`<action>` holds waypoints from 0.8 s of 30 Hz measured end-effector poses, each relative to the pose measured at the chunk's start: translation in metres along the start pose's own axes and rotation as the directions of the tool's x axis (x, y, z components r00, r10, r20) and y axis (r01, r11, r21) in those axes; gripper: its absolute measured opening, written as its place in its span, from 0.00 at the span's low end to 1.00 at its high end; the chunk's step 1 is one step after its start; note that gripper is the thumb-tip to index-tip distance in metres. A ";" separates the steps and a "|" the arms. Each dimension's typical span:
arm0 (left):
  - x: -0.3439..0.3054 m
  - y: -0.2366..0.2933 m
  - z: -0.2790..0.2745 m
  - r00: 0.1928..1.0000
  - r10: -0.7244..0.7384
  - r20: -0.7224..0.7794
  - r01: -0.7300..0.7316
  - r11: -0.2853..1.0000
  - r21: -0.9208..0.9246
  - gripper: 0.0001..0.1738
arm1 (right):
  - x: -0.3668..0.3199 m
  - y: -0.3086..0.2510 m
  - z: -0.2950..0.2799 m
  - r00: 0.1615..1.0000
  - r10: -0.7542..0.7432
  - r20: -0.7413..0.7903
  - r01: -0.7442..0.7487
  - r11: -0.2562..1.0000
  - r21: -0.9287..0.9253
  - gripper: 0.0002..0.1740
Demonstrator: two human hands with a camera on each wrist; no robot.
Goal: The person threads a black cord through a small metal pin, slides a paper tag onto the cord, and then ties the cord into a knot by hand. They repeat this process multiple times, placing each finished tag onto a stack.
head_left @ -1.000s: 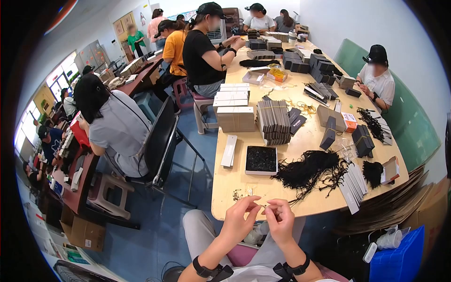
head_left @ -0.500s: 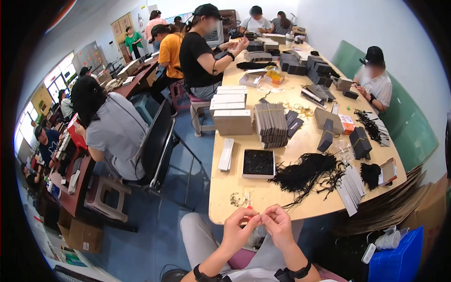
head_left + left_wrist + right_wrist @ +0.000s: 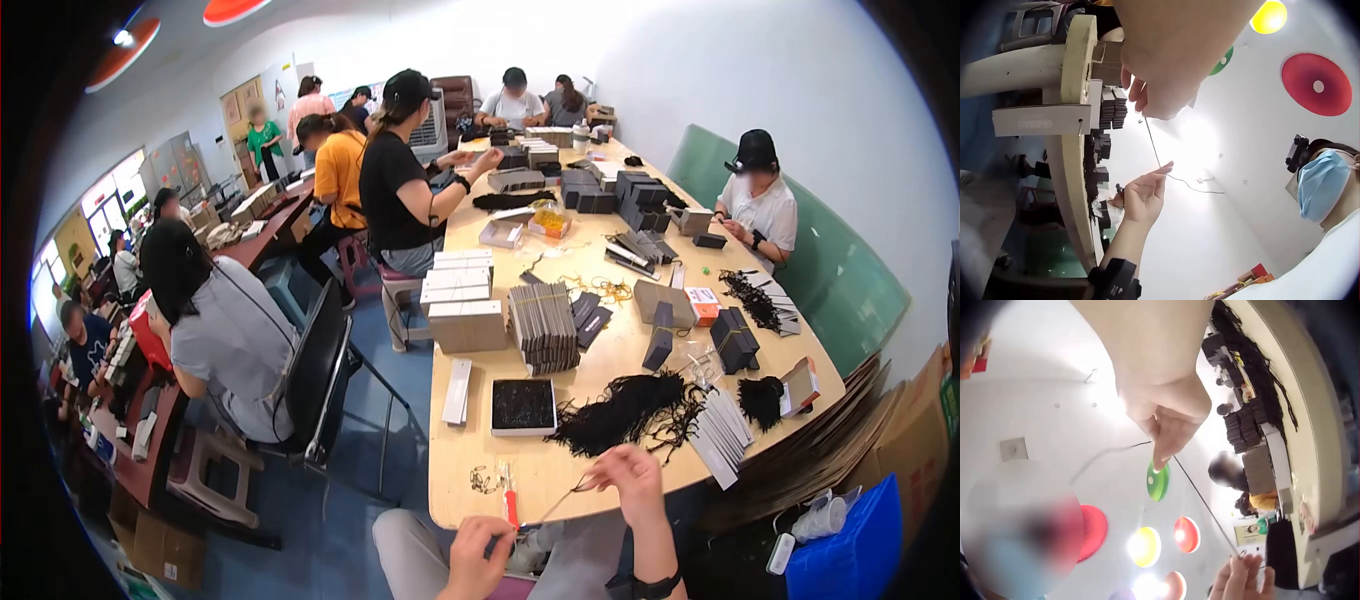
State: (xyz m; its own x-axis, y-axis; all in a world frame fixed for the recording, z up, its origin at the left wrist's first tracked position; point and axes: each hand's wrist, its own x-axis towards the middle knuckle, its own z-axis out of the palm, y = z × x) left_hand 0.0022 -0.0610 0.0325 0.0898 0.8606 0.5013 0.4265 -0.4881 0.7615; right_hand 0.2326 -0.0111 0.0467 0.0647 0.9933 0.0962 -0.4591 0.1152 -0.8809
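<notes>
A thin dark cord [image 3: 1153,142] runs taut between my two hands, over the table's near edge. My left hand [image 3: 480,556] pinches one end, low in front of the lap; a small metal hook-like piece [image 3: 1242,554] shows at its fingertips. Higher and to the right, my right hand [image 3: 634,484] pinches the cord between thumb and finger, and a loose tail trails past it in both wrist views. Small brassy metal pieces [image 3: 485,480] lie on the table beyond the left hand, beside a red-handled item [image 3: 511,508]. A heap of black cords [image 3: 615,412] lies behind the right hand.
On the table [image 3: 455,450] stand an open box of small black pieces [image 3: 523,406], banded stacks of tags [image 3: 543,328] and fanned white tags [image 3: 722,435]. Several people sit around. A blue bin [image 3: 850,540] and flattened cardboard [image 3: 830,450] are at the right.
The hands were together at the fingertips; now they are apart, the right raised up and to the right, the left lower, with the cord stretched between them. The head view has tilted up.
</notes>
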 end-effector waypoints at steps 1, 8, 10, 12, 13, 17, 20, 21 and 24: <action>-0.003 0.007 0.002 1.000 -0.030 0.006 0.030 0.998 -0.058 0.03 | -0.001 0.006 0.004 1.000 0.002 -0.004 -0.003 0.924 -0.382 0.06; -0.019 0.013 0.024 0.904 -0.399 0.150 0.400 0.673 -0.621 0.05 | -0.035 0.012 0.051 0.863 0.043 0.504 0.487 0.203 -0.850 0.10; -0.014 0.016 0.016 0.743 -0.562 0.364 0.586 0.284 -0.759 0.05 | -0.041 0.005 0.058 0.790 0.010 0.613 0.611 0.068 -0.788 0.08; -0.010 0.015 0.013 0.736 -0.571 0.363 0.561 0.214 -0.800 0.05 | -0.044 0.014 0.050 0.785 0.063 0.616 0.601 0.163 -0.783 0.11; -0.009 0.016 0.012 0.726 -0.584 0.363 0.530 0.140 -0.836 0.06 | -0.045 0.017 0.047 0.773 0.121 0.622 0.581 0.258 -0.772 0.17; -0.005 0.010 0.004 0.745 -0.625 0.232 0.497 0.289 -0.818 0.05 | -0.052 0.007 0.043 0.765 0.148 0.626 0.499 0.477 -0.723 0.10; -0.001 0.016 -0.001 0.824 -0.539 0.176 0.440 0.411 -0.798 0.03 | -0.050 0.007 0.030 0.591 0.281 0.756 0.282 0.807 -0.520 0.08; -0.002 0.020 -0.004 0.856 -0.495 0.150 0.416 0.487 -0.768 0.03 | -0.046 0.012 0.023 0.577 0.290 0.764 0.268 0.816 -0.512 0.08; -0.001 0.032 -0.008 0.907 -0.398 0.141 0.352 0.530 -0.771 0.03 | -0.036 0.014 0.009 0.470 0.530 0.706 0.036 0.788 -0.615 0.14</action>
State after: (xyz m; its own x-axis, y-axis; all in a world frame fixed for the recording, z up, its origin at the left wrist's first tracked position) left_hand 0.0089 -0.0784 0.0601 0.0382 0.9949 0.0937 -0.4367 -0.0677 0.8971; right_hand 0.2160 -0.0448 0.0346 -0.8384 0.5369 -0.0943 0.1854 0.1182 -0.9755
